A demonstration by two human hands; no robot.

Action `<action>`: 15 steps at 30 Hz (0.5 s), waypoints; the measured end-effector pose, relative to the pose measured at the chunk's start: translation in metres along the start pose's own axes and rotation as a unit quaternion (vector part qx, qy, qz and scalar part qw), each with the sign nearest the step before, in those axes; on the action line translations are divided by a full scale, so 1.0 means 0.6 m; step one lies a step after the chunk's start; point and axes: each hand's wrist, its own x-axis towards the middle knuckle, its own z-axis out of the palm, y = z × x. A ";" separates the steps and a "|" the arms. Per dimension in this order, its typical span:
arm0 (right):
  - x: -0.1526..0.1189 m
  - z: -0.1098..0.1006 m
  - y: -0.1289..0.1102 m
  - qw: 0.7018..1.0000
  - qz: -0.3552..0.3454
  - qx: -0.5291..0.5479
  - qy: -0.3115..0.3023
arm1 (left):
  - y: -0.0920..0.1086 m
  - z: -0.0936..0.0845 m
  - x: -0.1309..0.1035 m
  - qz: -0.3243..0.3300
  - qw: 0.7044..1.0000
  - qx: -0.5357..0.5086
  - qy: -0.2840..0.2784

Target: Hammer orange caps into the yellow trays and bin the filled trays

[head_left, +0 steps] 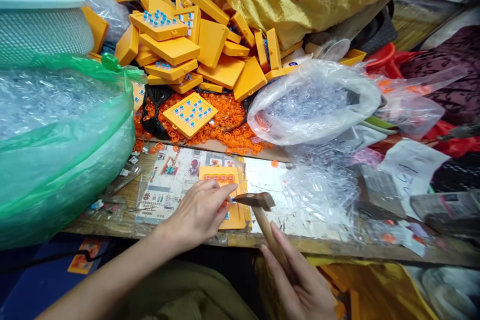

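My right hand (300,285) grips the wooden handle of a small hammer (268,230), whose dark head tilts over the right side of a yellow plastic tray (237,220). My left hand (198,210) lies over the tray's left part, index finger pointing along it toward the hammer head. Its thumb and fingers come together at the tray, and what they hold, if anything, is hidden. Orange rings (221,178) sit in the tray's upper row. Small blue bits show beside my fingers. Under the tray lies a printed sheet (159,205).
Behind the board are loose orange rings (232,115), a yellow tray with blue-topped pieces (191,112) and a heap of similar trays (213,42). A green bag (75,160) of clear parts bulges at left; a white bag (311,110) of clear parts stands at right, with clear pieces (322,185) spilled before it.
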 end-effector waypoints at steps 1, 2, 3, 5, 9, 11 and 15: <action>0.002 -0.002 -0.003 0.999 -0.024 -0.008 -0.019 | -0.002 0.004 -0.004 -0.008 1.000 -0.011 0.002; 0.005 -0.004 -0.006 0.998 -0.045 -0.017 -0.043 | -0.005 0.008 -0.006 -0.017 0.999 -0.029 0.010; 0.008 -0.007 -0.011 0.995 -0.061 -0.027 -0.069 | -0.009 0.012 -0.007 -0.026 0.998 -0.047 0.023; 0.013 -0.011 -0.019 0.990 -0.081 -0.051 -0.106 | -0.014 0.020 -0.009 -0.044 0.994 -0.082 0.050; 0.017 -0.014 -0.025 0.993 -0.084 -0.065 -0.057 | -0.016 0.034 -0.015 -0.068 0.987 -0.124 0.072; 0.014 -0.012 -0.019 0.992 -0.090 -0.059 -0.059 | -0.015 0.035 -0.020 -0.070 0.985 -0.135 0.079; 0.004 -0.003 -0.002 0.995 -0.056 -0.024 -0.084 | -0.011 0.017 -0.017 -0.087 0.982 -0.149 0.078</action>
